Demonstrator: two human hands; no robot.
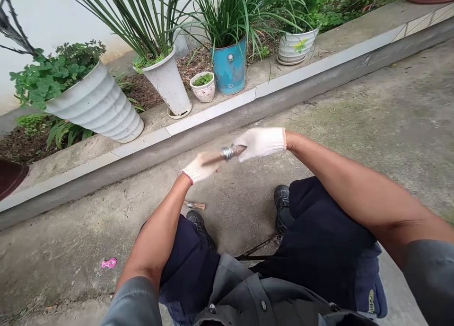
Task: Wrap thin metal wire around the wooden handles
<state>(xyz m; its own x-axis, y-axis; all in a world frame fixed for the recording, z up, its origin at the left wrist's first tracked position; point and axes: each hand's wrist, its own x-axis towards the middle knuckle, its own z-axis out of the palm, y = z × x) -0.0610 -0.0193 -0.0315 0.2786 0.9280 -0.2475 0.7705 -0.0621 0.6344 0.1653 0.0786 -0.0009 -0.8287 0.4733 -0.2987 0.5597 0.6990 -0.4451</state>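
Both hands wear white knit gloves and meet above the concrete ground. A short wooden stick (213, 159) bound with silver wire (227, 153) lies between them, slightly blurred. My left hand (200, 168) is closed around its left part, with the wire wrap just beyond the fingers. At the other end, the fingers and thumb of my right hand (260, 142) close about the brownish tip. Exactly how the right fingertips touch it is hard to see. Below, by my left shoe, a similar wire-bound wooden piece (195, 205) rests on the ground, partly behind my forearm.
A low tiled ledge (213, 110) runs across in front, bearing a ribbed white pot (102, 101), a tall white pot (168, 82), a small pot (204, 90) and a blue bucket (230, 68) with plants. A pink object (109, 263) lies at lower left.
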